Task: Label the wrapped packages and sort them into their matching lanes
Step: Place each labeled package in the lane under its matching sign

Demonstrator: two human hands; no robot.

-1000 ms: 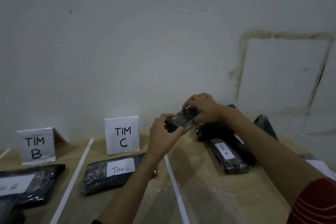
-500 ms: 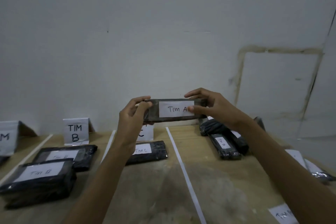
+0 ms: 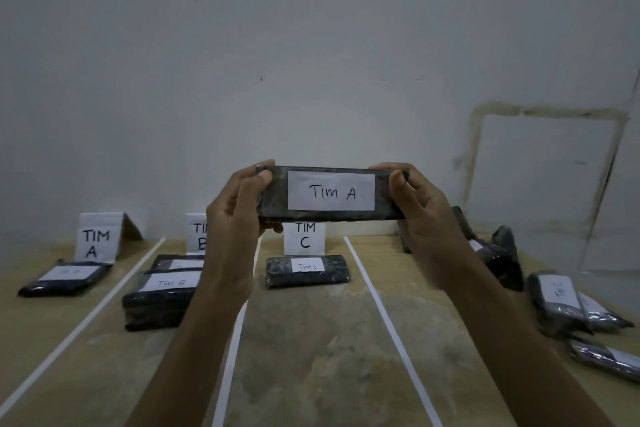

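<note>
I hold a black wrapped package (image 3: 382, 194) with a white label reading TIM A up in front of me, level, above the table. My left hand (image 3: 235, 215) grips its left end and my right hand (image 3: 420, 215) grips its right end. On the table stand folded paper signs: TIM A (image 3: 97, 239) at the left, TIM B (image 3: 196, 232) partly behind my left arm, and TIM C (image 3: 304, 239) in the middle. A labelled package (image 3: 65, 277) lies in the A lane, two stacked packages (image 3: 162, 295) in the B lane, one package (image 3: 306, 270) in the C lane.
White tape strips (image 3: 388, 322) divide the wooden table (image 3: 311, 357) into lanes. A heap of further black packages (image 3: 557, 302) lies at the right, some labelled. A pale wall rises right behind the signs.
The package went from the right-hand heap up to the centre and was turned so its label faces me. My view swung left, bringing the TIM A sign and lane into sight.
</note>
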